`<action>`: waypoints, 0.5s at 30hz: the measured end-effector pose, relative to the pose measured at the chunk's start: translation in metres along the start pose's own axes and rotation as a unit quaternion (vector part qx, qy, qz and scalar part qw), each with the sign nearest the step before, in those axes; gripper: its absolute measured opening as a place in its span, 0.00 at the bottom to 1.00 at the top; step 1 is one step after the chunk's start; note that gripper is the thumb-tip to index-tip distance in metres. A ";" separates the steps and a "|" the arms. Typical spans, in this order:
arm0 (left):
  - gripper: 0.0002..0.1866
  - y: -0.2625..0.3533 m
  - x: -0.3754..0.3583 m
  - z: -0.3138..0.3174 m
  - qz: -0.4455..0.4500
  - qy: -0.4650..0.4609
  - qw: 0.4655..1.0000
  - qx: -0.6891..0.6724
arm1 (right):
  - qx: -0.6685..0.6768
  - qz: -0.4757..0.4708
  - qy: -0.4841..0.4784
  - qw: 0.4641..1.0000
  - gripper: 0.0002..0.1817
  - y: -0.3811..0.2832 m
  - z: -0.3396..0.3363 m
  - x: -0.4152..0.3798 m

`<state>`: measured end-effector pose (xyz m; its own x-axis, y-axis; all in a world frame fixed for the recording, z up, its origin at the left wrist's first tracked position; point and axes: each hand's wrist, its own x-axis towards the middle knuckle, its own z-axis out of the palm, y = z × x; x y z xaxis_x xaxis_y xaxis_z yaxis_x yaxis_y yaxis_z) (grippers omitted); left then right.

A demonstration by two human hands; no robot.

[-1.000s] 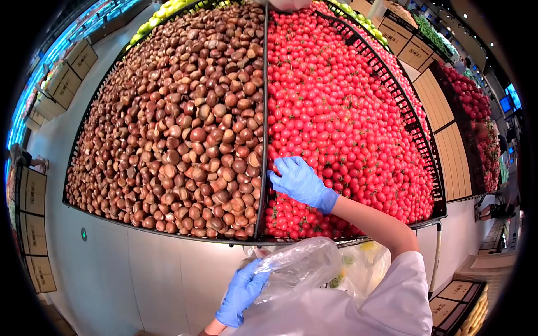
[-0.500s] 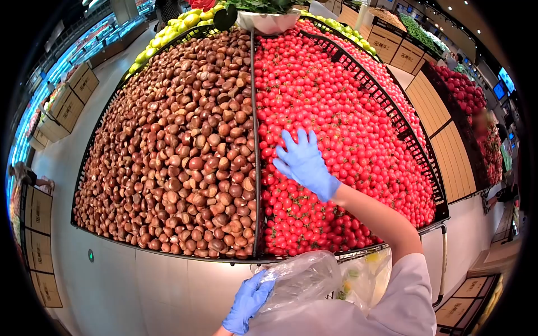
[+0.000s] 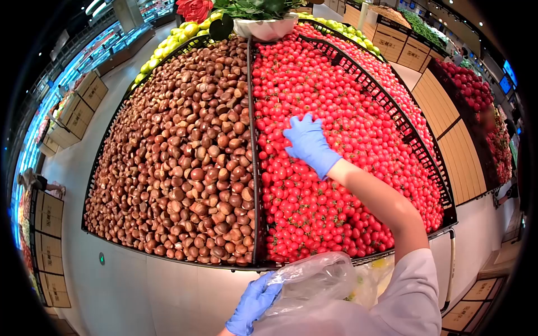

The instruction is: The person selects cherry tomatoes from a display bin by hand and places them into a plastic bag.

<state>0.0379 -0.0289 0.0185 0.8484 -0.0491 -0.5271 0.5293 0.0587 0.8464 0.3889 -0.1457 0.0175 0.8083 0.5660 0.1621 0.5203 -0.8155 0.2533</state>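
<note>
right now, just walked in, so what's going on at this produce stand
A person is at a pile of cherry tomatoes, with chestnuts heaped on the left. The blue-gloved right grip is at the tomatoes, spread and partly bent; whether it has caught any can't be seen. The left grip, also blue-gloved, holds the edge of a clear plastic bag in front of the tomatoes. Neither is on the chestnuts.
</note>
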 end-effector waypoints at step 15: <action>0.15 0.034 -0.022 -0.040 -0.053 0.010 0.981 -0.187 | 0.097 0.074 0.081 0.989 0.18 0.125 0.031 -0.036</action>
<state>0.0381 0.0138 0.0560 0.7868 -0.0560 -0.6146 0.5779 0.4164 0.7019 0.4329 -0.2715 0.0140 0.8330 0.4376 0.3386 0.4551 -0.8899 0.0306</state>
